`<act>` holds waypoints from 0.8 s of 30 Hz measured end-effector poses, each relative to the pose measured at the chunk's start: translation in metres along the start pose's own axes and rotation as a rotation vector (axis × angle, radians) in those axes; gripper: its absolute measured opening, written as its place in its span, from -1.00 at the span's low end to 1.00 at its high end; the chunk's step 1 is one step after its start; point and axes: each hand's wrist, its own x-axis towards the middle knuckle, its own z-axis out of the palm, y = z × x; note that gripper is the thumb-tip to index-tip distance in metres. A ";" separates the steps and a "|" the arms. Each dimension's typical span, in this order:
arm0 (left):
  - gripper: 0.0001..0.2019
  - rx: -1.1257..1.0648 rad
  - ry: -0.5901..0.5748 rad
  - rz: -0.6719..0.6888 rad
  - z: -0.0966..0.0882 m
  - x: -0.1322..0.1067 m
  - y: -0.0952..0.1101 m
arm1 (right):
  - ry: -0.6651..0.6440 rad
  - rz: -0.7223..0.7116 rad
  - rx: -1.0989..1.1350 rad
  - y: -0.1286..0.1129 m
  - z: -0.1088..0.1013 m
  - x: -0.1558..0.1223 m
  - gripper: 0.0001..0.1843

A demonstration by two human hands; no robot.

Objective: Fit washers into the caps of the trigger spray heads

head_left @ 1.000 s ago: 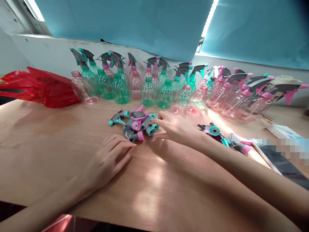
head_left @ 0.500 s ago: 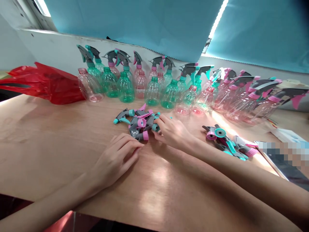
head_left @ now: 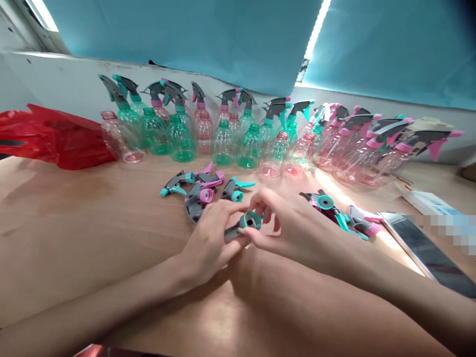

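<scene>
Both my hands meet over the wooden table [head_left: 74,233] on one grey spray trigger head with a teal collar [head_left: 243,224]. My left hand [head_left: 208,243] grips its grey body from the left. My right hand [head_left: 288,225] pinches the teal collar end from the right. Just behind them lies a small pile of loose trigger heads [head_left: 203,188], grey with teal or pink parts. A second pile of trigger heads [head_left: 338,213] lies to the right of my right hand.
A long row of clear green and pink spray bottles [head_left: 223,139] stands along the back wall, some with trigger heads on, some open. A red plastic bag [head_left: 55,139] lies at the back left. A phone or tablet [head_left: 427,248] and a white box [head_left: 427,203] sit at the right.
My right hand drew one teal-collared trigger head out of the pile toward me. My left hand rose off the table and closed on the same piece.
</scene>
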 end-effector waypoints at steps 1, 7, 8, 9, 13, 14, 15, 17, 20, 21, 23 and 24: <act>-0.69 -0.029 -0.008 -0.006 0.005 0.000 0.002 | -0.027 0.003 0.015 0.001 -0.003 -0.004 -0.85; -0.69 -0.157 -0.030 -0.092 0.020 0.001 0.009 | -0.144 0.015 0.159 0.023 -0.026 -0.004 -0.86; -0.68 -0.174 -0.029 -0.109 0.021 0.002 0.009 | -0.158 0.013 0.159 0.026 -0.029 -0.002 -0.88; -0.68 -0.194 -0.025 -0.114 0.021 0.004 0.009 | -0.165 0.005 0.153 0.028 -0.031 0.001 -0.90; -0.72 -0.268 0.000 -0.070 0.025 0.011 0.007 | -0.184 -0.030 0.121 0.030 -0.028 0.007 -0.92; -0.71 -0.285 0.001 -0.065 0.026 0.011 0.006 | -0.188 -0.033 0.122 0.030 -0.026 0.008 -0.90; -0.70 -0.300 -0.004 -0.066 0.027 0.012 0.005 | -0.189 -0.036 0.128 0.030 -0.025 0.007 -0.90; -0.67 -0.321 -0.022 -0.063 0.026 0.011 0.004 | -0.184 -0.042 0.146 0.030 -0.024 0.006 -0.90; -0.63 -0.310 -0.038 -0.031 0.024 0.008 0.003 | -0.177 -0.039 0.161 0.032 -0.025 0.004 -0.88; -0.63 -0.303 -0.043 -0.027 0.023 0.007 0.002 | -0.178 -0.029 0.168 0.032 -0.025 0.003 -0.87; -0.61 -0.302 -0.045 -0.042 0.022 0.004 0.001 | -0.167 -0.010 0.199 0.033 -0.024 0.004 -0.84; -0.59 -0.309 -0.046 -0.061 0.022 0.004 0.000 | -0.159 0.001 0.225 0.034 -0.022 0.005 -0.84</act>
